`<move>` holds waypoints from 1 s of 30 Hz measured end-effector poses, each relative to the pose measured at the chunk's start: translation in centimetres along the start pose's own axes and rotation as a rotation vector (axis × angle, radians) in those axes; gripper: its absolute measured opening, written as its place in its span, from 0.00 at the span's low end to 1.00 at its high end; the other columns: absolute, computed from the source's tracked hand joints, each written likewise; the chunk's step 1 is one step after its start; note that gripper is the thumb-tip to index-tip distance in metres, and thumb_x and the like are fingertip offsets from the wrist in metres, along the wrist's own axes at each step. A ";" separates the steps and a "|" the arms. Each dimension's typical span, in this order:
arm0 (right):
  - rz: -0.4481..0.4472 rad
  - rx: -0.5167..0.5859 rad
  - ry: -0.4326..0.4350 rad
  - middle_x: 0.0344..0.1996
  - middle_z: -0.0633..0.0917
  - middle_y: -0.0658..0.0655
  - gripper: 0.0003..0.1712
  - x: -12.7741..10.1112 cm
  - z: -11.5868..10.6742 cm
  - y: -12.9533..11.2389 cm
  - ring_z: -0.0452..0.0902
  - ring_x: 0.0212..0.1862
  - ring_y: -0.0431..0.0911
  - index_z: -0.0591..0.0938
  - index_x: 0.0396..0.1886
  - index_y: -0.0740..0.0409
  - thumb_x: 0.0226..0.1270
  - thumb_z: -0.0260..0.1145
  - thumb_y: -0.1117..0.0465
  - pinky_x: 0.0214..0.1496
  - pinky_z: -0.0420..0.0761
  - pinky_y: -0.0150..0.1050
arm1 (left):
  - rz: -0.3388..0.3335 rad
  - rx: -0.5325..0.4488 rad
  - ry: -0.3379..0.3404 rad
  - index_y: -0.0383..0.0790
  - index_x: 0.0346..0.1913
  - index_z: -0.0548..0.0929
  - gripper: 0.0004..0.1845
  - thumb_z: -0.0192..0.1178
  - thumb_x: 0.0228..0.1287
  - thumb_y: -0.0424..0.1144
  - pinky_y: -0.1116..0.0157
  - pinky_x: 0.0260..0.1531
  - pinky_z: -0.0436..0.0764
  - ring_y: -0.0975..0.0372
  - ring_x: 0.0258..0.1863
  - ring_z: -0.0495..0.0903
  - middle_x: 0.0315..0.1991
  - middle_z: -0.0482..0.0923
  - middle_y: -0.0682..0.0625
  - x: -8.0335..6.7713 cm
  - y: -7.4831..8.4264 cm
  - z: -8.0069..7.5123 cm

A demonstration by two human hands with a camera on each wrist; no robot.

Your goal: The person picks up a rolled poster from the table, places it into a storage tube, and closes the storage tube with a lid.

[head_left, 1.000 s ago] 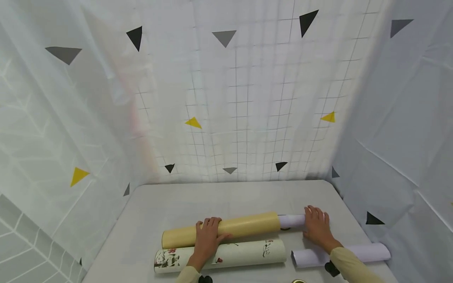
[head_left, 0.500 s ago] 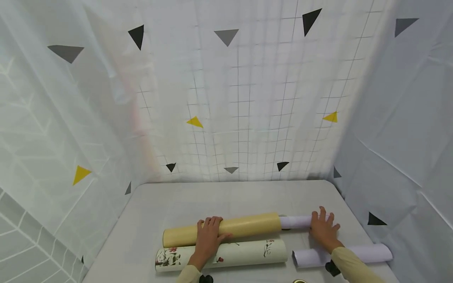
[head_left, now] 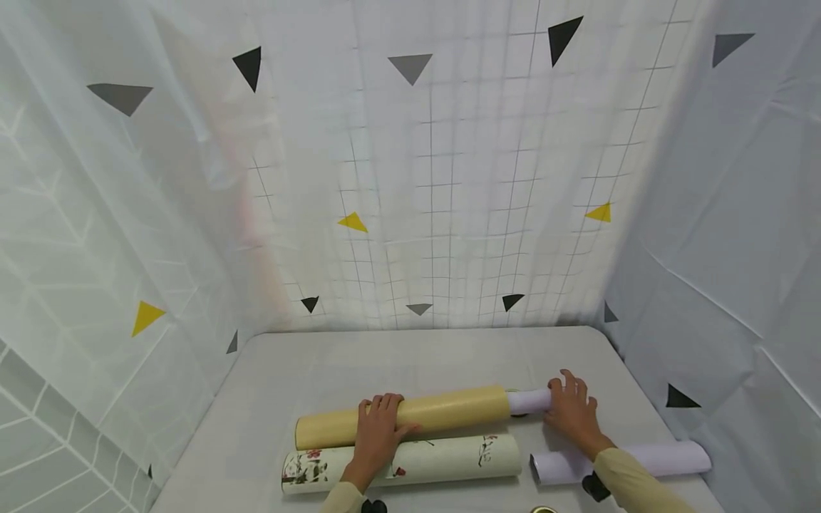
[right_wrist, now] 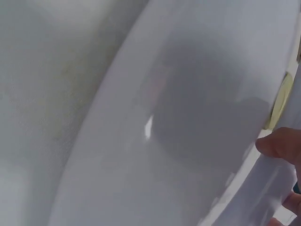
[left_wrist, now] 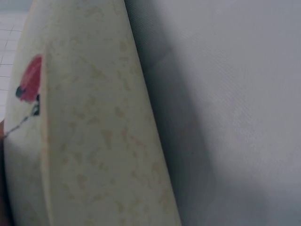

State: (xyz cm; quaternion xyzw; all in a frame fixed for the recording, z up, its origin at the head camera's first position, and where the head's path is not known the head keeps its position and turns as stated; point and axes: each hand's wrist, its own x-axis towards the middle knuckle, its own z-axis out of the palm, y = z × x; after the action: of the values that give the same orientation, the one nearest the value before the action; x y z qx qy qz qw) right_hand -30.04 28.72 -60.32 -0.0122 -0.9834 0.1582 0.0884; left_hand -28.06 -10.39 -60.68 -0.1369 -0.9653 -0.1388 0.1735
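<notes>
Hands on yellow tube (head_left: 410, 415), white paper roll (head_left: 529, 400) sticking out of its right end.
Left hand (head_left: 378, 433) rests on tube mid-length, fingers curled over it, unchanged. Right hand (head_left: 571, 415) now closes round the roll, nearer the tube mouth than 0.5 s ago; less paper shows. Tube lies on table (head_left: 410, 356) beside floral tube (head_left: 404, 462); second white roll (head_left: 661, 457) at right.
</notes>
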 end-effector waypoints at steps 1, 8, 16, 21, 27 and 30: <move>-0.014 -0.001 0.008 0.69 0.63 0.78 0.32 -0.1 0.0 -0.2 0.57 0.69 0.78 0.74 0.53 0.68 0.49 0.77 0.66 0.54 0.69 0.78 | 0.000 -0.002 0.000 0.48 0.56 0.80 0.33 0.64 0.57 0.68 0.48 0.59 0.72 0.56 0.54 0.78 0.53 0.84 0.52 0.0 0.0 0.0; -0.099 0.000 0.065 0.68 0.67 0.77 0.29 -0.5 -0.3 -1.2 0.64 0.66 0.78 0.77 0.52 0.62 0.49 0.78 0.65 0.40 0.77 0.72 | 0.000 -0.012 0.005 0.48 0.56 0.80 0.34 0.63 0.56 0.69 0.48 0.59 0.72 0.57 0.54 0.79 0.53 0.84 0.52 -0.2 -0.1 0.1; -0.140 0.071 0.068 0.69 0.65 0.76 0.30 0.0 -0.2 -1.8 0.67 0.63 0.81 0.77 0.54 0.58 0.50 0.77 0.64 0.35 0.79 0.70 | 0.004 0.003 0.021 0.48 0.56 0.79 0.33 0.63 0.57 0.68 0.49 0.59 0.72 0.58 0.54 0.79 0.53 0.84 0.53 0.0 -0.1 0.1; -0.130 0.087 0.035 0.69 0.66 0.73 0.29 0.0 0.0 -2.1 0.69 0.62 0.79 0.77 0.55 0.57 0.52 0.76 0.64 0.32 0.80 0.62 | 0.006 -0.032 0.018 0.47 0.56 0.80 0.33 0.65 0.57 0.67 0.48 0.58 0.72 0.56 0.53 0.80 0.53 0.84 0.52 0.2 0.0 -0.2; -0.141 0.087 0.029 0.64 0.71 0.70 0.30 -0.3 0.3 -2.3 0.71 0.61 0.75 0.78 0.57 0.55 0.53 0.77 0.62 0.32 0.81 0.57 | -0.010 -0.009 0.006 0.48 0.56 0.80 0.34 0.63 0.56 0.70 0.49 0.57 0.72 0.57 0.52 0.80 0.53 0.84 0.52 0.0 0.0 0.1; -0.161 0.074 0.053 0.60 0.74 0.67 0.30 -0.3 0.6 -2.5 0.73 0.59 0.72 0.79 0.57 0.55 0.53 0.78 0.61 0.31 0.81 0.57 | -0.005 0.003 0.018 0.49 0.55 0.80 0.34 0.62 0.55 0.71 0.49 0.56 0.73 0.57 0.52 0.80 0.52 0.84 0.53 -0.1 -0.2 0.2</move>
State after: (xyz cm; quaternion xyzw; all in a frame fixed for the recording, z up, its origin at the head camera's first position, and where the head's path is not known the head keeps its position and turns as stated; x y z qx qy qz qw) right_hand -29.86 26.17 -60.14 0.0660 -0.9720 0.1865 0.1269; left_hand -28.08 -10.57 -60.98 -0.1331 -0.9643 -0.1389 0.1821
